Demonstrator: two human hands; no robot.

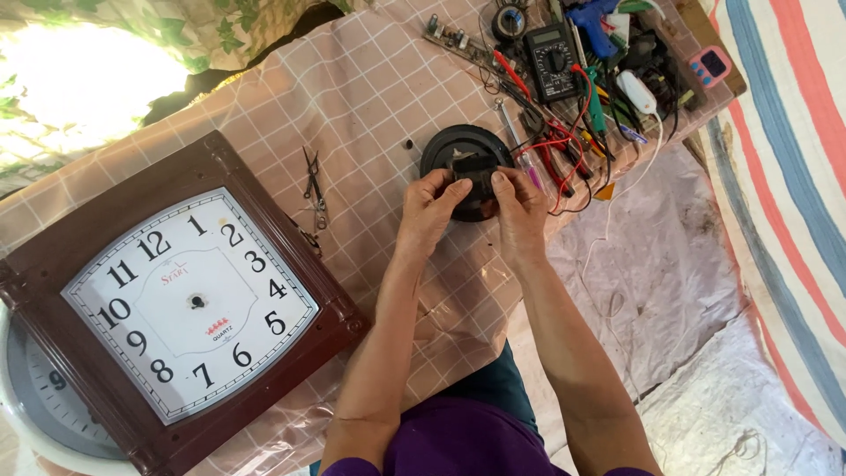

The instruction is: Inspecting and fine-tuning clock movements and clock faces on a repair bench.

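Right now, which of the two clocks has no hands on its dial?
The square clock with the dark brown frame: its white dial shows only a bare centre hole. The round white clock lies half hidden beneath it, so its dial cannot be judged.

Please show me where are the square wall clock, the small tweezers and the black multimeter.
square wall clock (189,304): head view, on its white dial.
tweezers (315,187): head view, mid-length.
multimeter (552,62): head view, on its round selector knob.

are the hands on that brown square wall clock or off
Off. The brown square clock lies face up, and its dial shows only a bare centre hole, no hands.
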